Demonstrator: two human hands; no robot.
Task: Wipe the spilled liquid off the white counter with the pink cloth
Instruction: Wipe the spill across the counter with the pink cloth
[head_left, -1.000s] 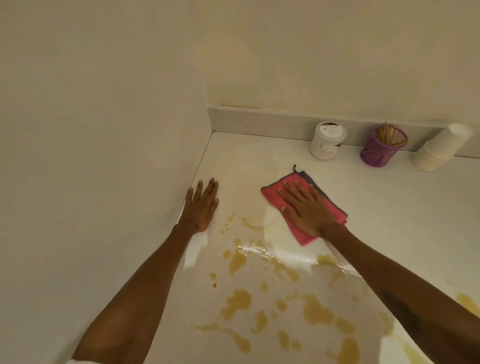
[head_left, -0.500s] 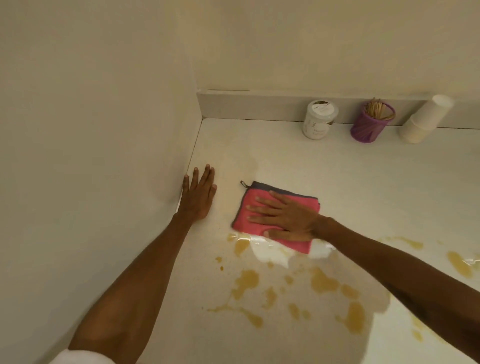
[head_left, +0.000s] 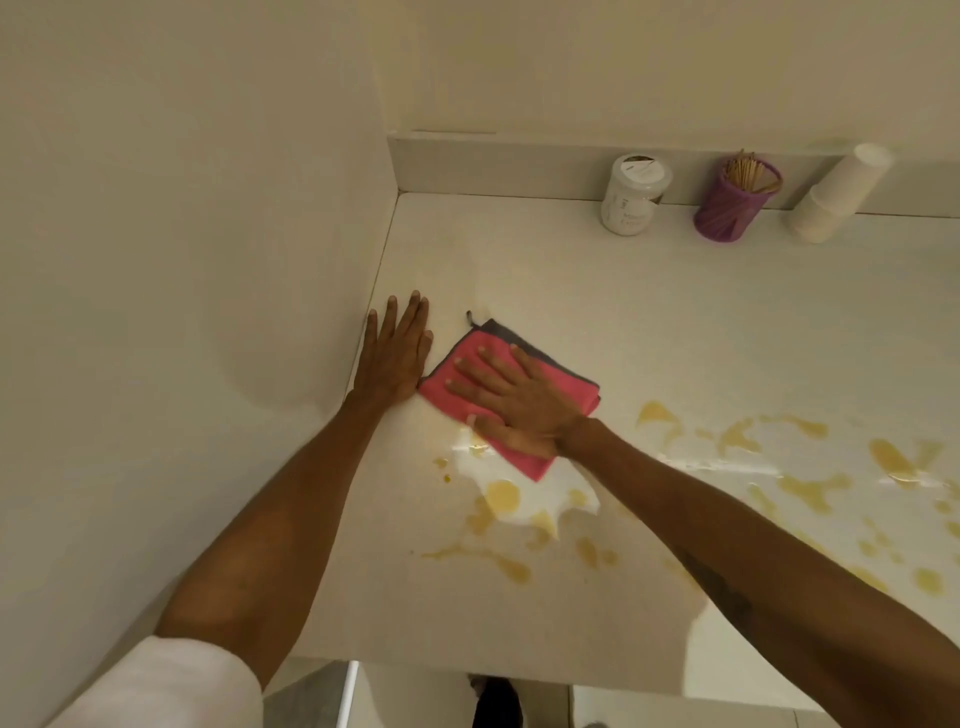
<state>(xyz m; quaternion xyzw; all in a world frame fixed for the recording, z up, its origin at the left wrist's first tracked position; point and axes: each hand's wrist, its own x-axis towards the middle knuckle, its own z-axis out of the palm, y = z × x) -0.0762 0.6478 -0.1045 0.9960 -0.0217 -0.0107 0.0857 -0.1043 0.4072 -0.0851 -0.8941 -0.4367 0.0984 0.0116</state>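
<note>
In the head view, we press our right hand (head_left: 511, 402) flat, fingers spread wide, on top of the pink cloth (head_left: 524, 382); nothing is gripped, the palm simply pins the folded cloth to the white table (head_left: 597, 312) so that it drags liquid along as it slides. The cloth lies just left of the frame's centre, its grey underside showing along the upper edge, a small loop at its top corner. Its left corner touches the heel of our left hand (head_left: 396, 356), or sits so near that we cannot tell them apart.

That left hand lies open and flat too, holding nothing, fingers together and pointing up the frame, tucked against the wall (head_left: 208, 260) at the left (a brace, we judge, to steady the lean over the table).

Both forearms reach up from the bottom of the frame; the right one crosses in from the lower right, wrist bent so the hand angles towards the upper left.

The spilled liquid (head_left: 501, 496) lies in yellowish patches below the cloth and across the right half of the frame, so most of the wiping is, in our judgement, not yet done. At the upper right, a white jar (head_left: 634, 195), a purple holder (head_left: 735, 205) of sticks and stacked paper cups (head_left: 836, 195) stand against the back wall, well apart from the spill.
</note>
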